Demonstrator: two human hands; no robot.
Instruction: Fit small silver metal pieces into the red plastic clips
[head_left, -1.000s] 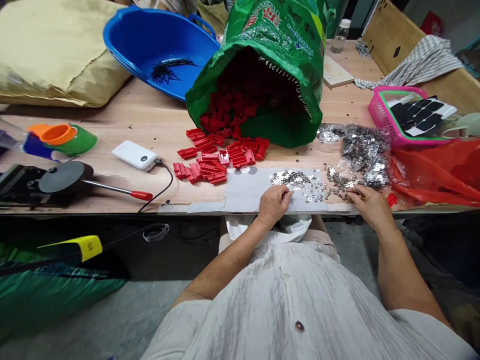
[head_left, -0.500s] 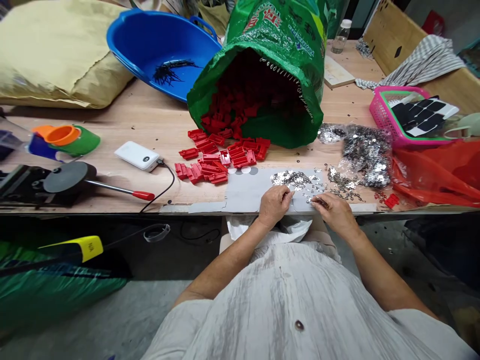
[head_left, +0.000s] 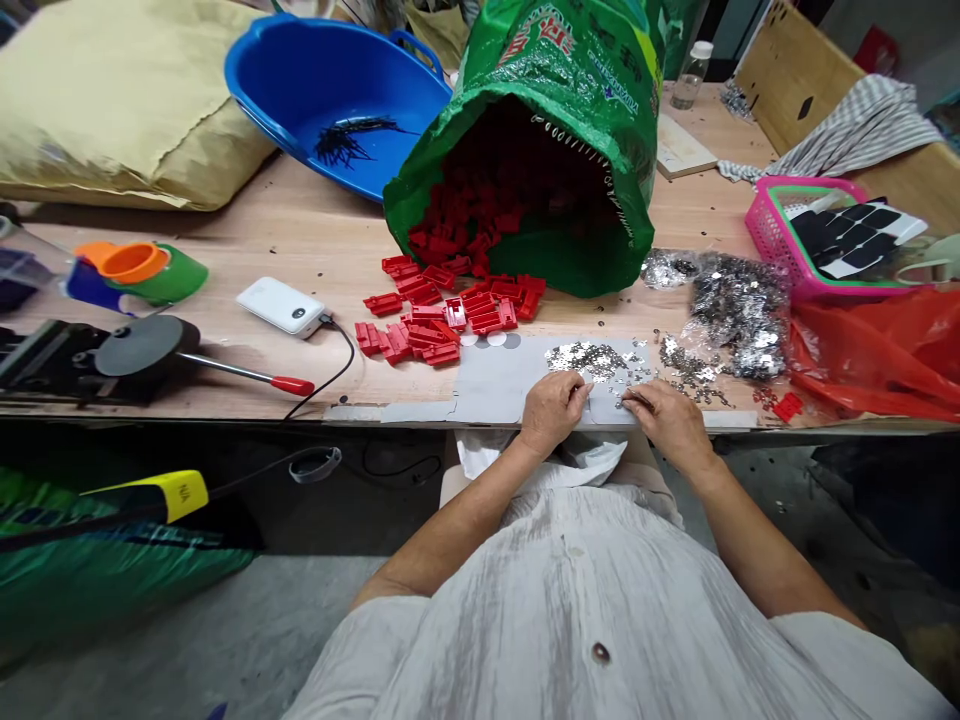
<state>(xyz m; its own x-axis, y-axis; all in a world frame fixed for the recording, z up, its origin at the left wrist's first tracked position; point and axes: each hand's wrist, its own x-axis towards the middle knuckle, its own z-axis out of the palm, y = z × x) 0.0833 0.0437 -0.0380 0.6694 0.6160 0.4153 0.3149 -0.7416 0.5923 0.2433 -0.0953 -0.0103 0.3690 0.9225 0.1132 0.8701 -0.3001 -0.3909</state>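
Observation:
My left hand (head_left: 553,408) rests at the table's front edge, fingers curled with thumb and forefinger together; whatever they pinch is too small to name. To its right, my right hand (head_left: 667,415) is closed in a pinch, and its fingertips touch or hover over a few small metal pieces. Just beyond both hands lies a pile of small shiny metal pieces (head_left: 586,359) on a grey sheet (head_left: 491,385). More loose metal pieces (head_left: 686,362) are scattered right of the sheet. Red plastic parts (head_left: 427,335) lie in a heap to the left.
A green sack (head_left: 574,60) on its side spills red parts. Behind it stands a blue basin (head_left: 292,70). A bag of metal pieces (head_left: 739,310), a pink basket (head_left: 769,225) and red plastic (head_left: 870,345) are at right. Left are a power bank (head_left: 281,305) and a lever tool (head_left: 146,350).
The whole view has shifted slightly, so the table things appear a little further right. Both hands stay at nearly the same spot, with only small finger movement.

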